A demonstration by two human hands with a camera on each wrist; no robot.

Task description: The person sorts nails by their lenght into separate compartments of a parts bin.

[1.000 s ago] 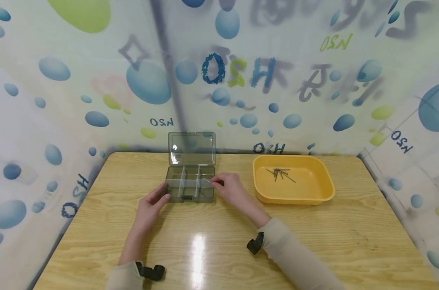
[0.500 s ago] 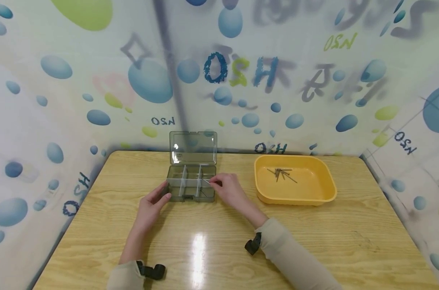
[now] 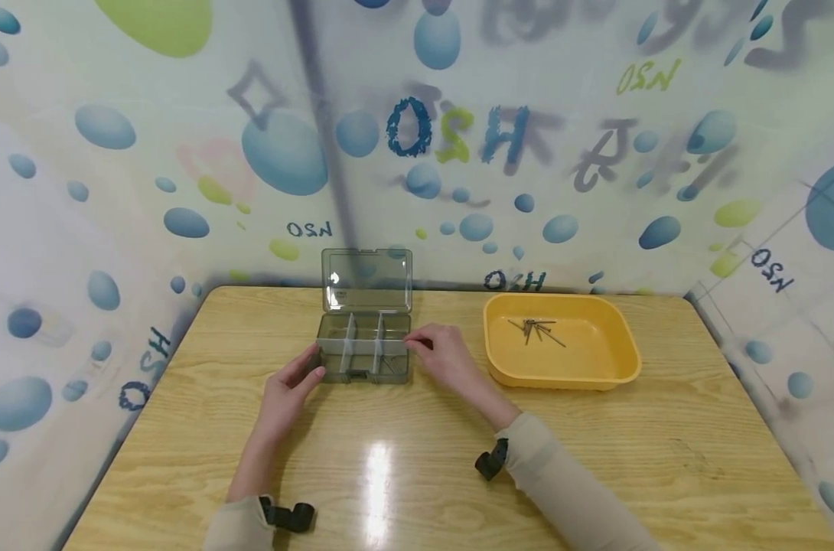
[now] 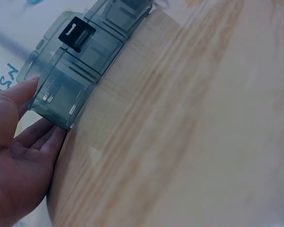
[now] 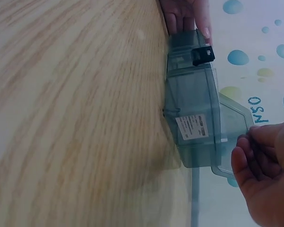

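A smoky clear compartment box (image 3: 360, 376) stands with its lid (image 3: 366, 279) raised at the back. Thin white dividers split it, and a few dark nails (image 3: 390, 365) lie in the front right compartment. My left hand (image 3: 284, 394) grips the box's left end; in the left wrist view the thumb (image 4: 23, 92) lies along its upper rim and the fingers reach down by the lower corner. Over the right rim is my right hand (image 3: 444, 356), fingers loosely bent, with nothing visible between them. In the right wrist view, that hand (image 5: 270, 165) overlaps the raised lid.
To the right stands a yellow tray (image 3: 561, 379) with several nails (image 3: 535, 327) at its left. The wooden table (image 3: 417, 459) runs back to a wall (image 3: 265, 229) printed with blue and green drops. A labelled sticker (image 5: 192, 126) marks the box's right end.
The nail that my right hand pinched has been let go and lies in the front right compartment. The right hand has drawn slightly right; the left hand has stayed on the box.
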